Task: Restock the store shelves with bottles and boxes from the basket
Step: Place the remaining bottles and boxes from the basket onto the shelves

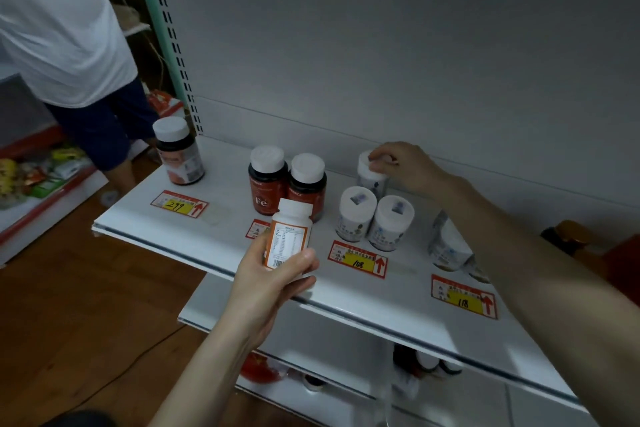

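Note:
My left hand (268,282) holds a white bottle with an orange label (289,236) above the front edge of the white shelf (221,253). My right hand (403,165) reaches to the back of the shelf and grips the white cap of a pale bottle (372,177) standing there. Two matching pale bottles (375,218) stand in front of it. Two dark red bottles marked Fe (285,184) stand left of them, just behind the orange-label bottle. The basket is out of sight.
A dark bottle with a white cap (178,151) stands at the shelf's left end. More pale bottles (448,244) lie under my right forearm. Price tags (358,258) line the shelf front. A person in a white shirt (62,28) stands at the left. Lower shelves (346,388) hold goods.

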Available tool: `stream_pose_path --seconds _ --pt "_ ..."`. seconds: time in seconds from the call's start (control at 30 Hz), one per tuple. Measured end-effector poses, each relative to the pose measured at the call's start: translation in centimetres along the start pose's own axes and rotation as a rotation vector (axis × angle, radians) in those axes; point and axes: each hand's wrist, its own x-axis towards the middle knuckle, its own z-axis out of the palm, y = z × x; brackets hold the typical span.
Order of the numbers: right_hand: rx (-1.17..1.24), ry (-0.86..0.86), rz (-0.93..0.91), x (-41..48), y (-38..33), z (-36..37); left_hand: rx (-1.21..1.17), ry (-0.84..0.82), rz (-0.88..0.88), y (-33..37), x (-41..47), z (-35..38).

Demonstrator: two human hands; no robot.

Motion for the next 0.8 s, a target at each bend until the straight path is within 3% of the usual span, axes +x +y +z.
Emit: stream_pose_path --seconds 0.4,0.8 --pt "0.127 -0.096 0.002 0.6 1.1 1.2 -0.041 0.055 -0.019 -0.6 0.3 0.5" --pt "0.195 -0.067 0.074 0.5 1.3 1.6 -0.016 0.023 -0.008 -0.7 -0.1 0.6"
